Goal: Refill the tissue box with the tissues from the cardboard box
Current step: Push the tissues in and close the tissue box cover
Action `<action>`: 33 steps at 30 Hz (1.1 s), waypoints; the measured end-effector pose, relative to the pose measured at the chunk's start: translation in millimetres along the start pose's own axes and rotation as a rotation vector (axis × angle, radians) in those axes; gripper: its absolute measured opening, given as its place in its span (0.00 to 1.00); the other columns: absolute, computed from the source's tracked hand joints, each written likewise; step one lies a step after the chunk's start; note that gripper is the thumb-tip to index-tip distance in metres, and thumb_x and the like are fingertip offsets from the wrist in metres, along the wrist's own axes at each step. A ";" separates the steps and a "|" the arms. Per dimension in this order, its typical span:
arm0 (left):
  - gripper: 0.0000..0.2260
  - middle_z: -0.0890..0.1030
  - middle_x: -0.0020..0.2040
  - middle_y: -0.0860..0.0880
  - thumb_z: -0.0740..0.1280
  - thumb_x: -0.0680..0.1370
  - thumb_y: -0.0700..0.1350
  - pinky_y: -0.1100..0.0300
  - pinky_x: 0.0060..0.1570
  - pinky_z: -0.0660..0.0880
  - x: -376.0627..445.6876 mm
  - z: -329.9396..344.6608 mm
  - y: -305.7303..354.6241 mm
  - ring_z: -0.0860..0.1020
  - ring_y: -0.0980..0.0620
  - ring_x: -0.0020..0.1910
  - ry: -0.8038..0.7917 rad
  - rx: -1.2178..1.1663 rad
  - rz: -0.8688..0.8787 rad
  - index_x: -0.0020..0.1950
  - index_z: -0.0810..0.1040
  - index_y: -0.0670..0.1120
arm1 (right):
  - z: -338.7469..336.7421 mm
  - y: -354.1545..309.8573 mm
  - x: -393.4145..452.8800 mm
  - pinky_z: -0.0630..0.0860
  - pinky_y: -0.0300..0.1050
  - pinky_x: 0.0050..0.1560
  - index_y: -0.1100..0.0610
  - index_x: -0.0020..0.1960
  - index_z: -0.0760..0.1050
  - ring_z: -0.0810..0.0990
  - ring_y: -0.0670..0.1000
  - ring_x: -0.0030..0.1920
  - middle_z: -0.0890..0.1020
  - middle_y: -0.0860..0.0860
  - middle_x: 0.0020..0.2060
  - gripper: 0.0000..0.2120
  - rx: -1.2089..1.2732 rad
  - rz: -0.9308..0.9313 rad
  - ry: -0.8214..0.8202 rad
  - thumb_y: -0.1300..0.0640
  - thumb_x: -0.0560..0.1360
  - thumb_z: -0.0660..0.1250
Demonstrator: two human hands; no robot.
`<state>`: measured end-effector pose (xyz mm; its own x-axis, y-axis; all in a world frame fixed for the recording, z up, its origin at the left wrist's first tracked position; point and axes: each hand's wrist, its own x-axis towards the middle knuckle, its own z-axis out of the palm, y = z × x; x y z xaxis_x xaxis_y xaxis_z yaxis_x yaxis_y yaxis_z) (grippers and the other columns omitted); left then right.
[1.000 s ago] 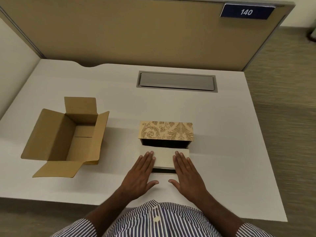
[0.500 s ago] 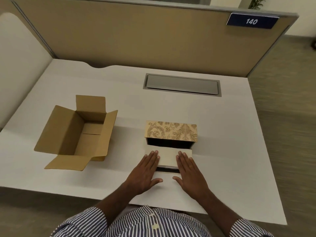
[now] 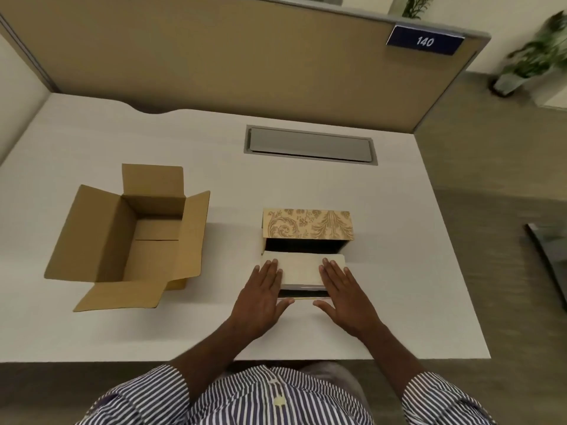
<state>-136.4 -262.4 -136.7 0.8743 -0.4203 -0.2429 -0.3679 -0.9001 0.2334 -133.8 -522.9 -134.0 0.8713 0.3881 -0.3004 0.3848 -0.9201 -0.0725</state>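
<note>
A gold-patterned tissue box (image 3: 308, 227) lies on its side on the white desk (image 3: 414, 271), its dark open side toward me. A cream stack of tissues (image 3: 302, 269) lies flat in front of that opening, its far edge at the box's mouth. My left hand (image 3: 262, 300) rests flat on the stack's left end, fingers together. My right hand (image 3: 345, 297) lies flat on its right end. The brown cardboard box (image 3: 132, 240) stands open on the left, flaps spread, and looks empty inside.
A grey cable hatch (image 3: 310, 145) is set into the desk behind the tissue box. A tan partition (image 3: 214, 56) with a blue "140" sign (image 3: 425, 41) walls the far side. Potted plants (image 3: 534, 59) stand on the floor at right.
The view has shifted, so everything sits further right in frame. Both hands stay flat on the tissue stack; the stack keeps its place at the box's mouth.
</note>
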 end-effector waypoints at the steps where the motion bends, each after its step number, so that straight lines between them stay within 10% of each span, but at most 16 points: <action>1: 0.37 0.45 0.83 0.43 0.39 0.81 0.67 0.47 0.79 0.37 0.9 0.4 -1.0 0.43 0.44 0.82 -0.010 0.040 0.004 0.82 0.48 0.43 | -2.1 1.4 -0.2 0.43 0.52 0.81 0.55 0.83 0.44 0.41 0.51 0.82 0.42 0.51 0.82 0.38 0.035 -0.019 0.031 0.33 0.82 0.44; 8: 0.42 0.49 0.82 0.36 0.40 0.80 0.69 0.37 0.78 0.38 6.7 2.9 0.8 0.47 0.37 0.81 -0.032 0.190 0.051 0.81 0.51 0.38 | -72.8 11.2 66.4 0.64 0.55 0.76 0.56 0.75 0.71 0.68 0.53 0.76 0.71 0.53 0.75 0.23 0.253 -0.066 0.606 0.51 0.82 0.64; 16: 0.43 0.40 0.81 0.36 0.42 0.79 0.71 0.39 0.76 0.33 3.5 11.8 8.4 0.40 0.37 0.81 -0.054 0.167 -0.007 0.79 0.40 0.38 | -135.7 19.3 153.7 0.44 0.58 0.80 0.51 0.80 0.61 0.57 0.53 0.80 0.62 0.52 0.80 0.30 0.100 0.142 0.013 0.37 0.83 0.54; 25: 0.44 0.39 0.81 0.36 0.43 0.79 0.71 0.39 0.75 0.33 6.4 15.2 7.9 0.38 0.37 0.80 -0.078 0.164 -0.022 0.80 0.42 0.38 | -115.0 -4.1 99.7 0.58 0.58 0.78 0.56 0.74 0.72 0.67 0.55 0.76 0.72 0.54 0.74 0.23 0.330 0.005 0.461 0.51 0.81 0.67; 33: 0.44 0.37 0.80 0.37 0.42 0.79 0.71 0.36 0.76 0.35 3.2 16.7 8.0 0.37 0.37 0.80 -0.089 0.184 -0.026 0.81 0.41 0.38 | -124.6 23.8 144.3 0.41 0.65 0.78 0.48 0.81 0.58 0.56 0.56 0.80 0.63 0.53 0.79 0.34 0.226 0.199 -0.004 0.32 0.80 0.54</action>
<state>-141.9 -272.9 -151.3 0.8555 -0.3980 -0.3312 -0.4046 -0.9130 0.0521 39.0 -482.3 -60.5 0.9215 0.1990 -0.3335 0.1286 -0.9666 -0.2215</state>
